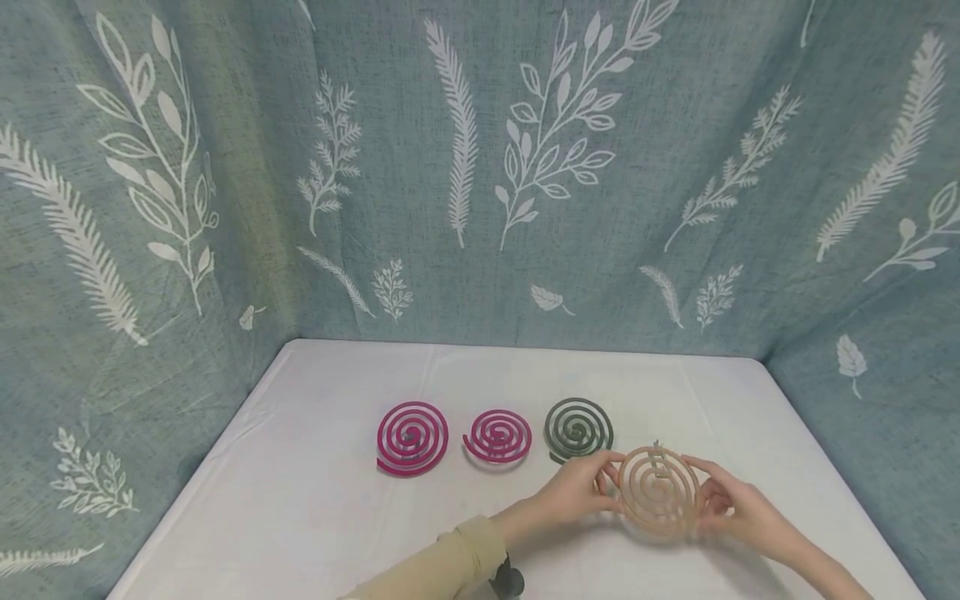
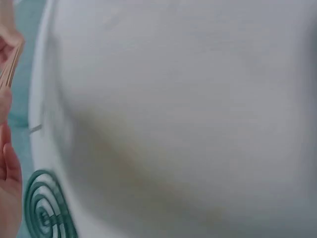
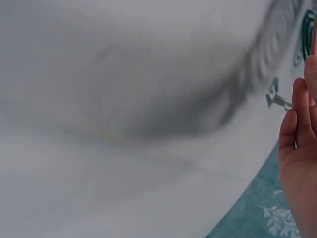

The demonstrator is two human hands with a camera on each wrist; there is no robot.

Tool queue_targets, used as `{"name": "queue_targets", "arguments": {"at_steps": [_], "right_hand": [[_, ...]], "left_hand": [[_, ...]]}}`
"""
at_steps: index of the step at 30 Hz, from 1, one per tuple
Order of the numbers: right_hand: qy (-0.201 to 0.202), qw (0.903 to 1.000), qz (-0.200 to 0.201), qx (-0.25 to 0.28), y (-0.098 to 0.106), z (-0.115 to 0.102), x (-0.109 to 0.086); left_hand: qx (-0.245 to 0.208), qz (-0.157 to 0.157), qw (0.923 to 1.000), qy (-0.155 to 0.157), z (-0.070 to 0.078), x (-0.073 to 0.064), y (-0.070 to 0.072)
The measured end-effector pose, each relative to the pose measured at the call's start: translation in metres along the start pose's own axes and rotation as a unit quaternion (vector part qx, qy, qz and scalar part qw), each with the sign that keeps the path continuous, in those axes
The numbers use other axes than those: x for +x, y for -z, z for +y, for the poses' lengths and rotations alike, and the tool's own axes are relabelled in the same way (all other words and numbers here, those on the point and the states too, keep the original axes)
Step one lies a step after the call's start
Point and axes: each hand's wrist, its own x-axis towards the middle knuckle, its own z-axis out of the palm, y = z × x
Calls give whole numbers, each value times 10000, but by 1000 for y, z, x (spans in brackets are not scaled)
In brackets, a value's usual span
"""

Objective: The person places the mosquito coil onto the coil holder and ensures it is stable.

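Note:
A tan mosquito coil (image 1: pixel 658 492) is held up between both hands above the front right of the table, its flat spiral facing the head camera. My left hand (image 1: pixel 581 490) pinches its left edge between thumb and fingers. On the opposite edge, my right hand (image 1: pixel 738 508) grips it the same way. A small metal stand (image 3: pixel 276 96) shows just past the right fingertips in the right wrist view. The left wrist view catches the tan coil (image 2: pixel 11 67) nearly edge-on. Close behind the left hand lies a dark green coil (image 1: pixel 577 432).
Two magenta coils, one at far left (image 1: pixel 412 436) and a flatter-looking one (image 1: pixel 498 435) beside it, line up with the green coil across the white table (image 1: pixel 315 500). Blue-green patterned curtains (image 1: pixel 480 300) enclose the back and sides. A black object (image 1: pixel 507 579) shows below the left sleeve.

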Motion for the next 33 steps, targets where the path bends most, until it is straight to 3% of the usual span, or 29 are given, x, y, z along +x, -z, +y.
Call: {"name": "queue_targets", "arguments": {"at_steps": [6,11,18,22,27,33], "right_hand": [[-75,9917,-105,1279,12,-5,6],[-759,9744,-31,2114,18,-9,8],[-1316,9636,787,2190,19,-12,15],[-1328,9493,1121,2620,16,-10,19],[-1387,9323,1365,3049,13,-8,21],[-1546,9208,1499,3253,11,1,23]], "left_hand": [[-772,174,9967,-193,1,10,13],[-1134,341,9928,-162,2,14,17],[-1414,697,9875,-37,10,22,19],[-1583,856,9836,139,11,27,12],[-1962,1044,9741,405,13,33,2],[-2034,1366,9672,665,17,38,-9]]}}
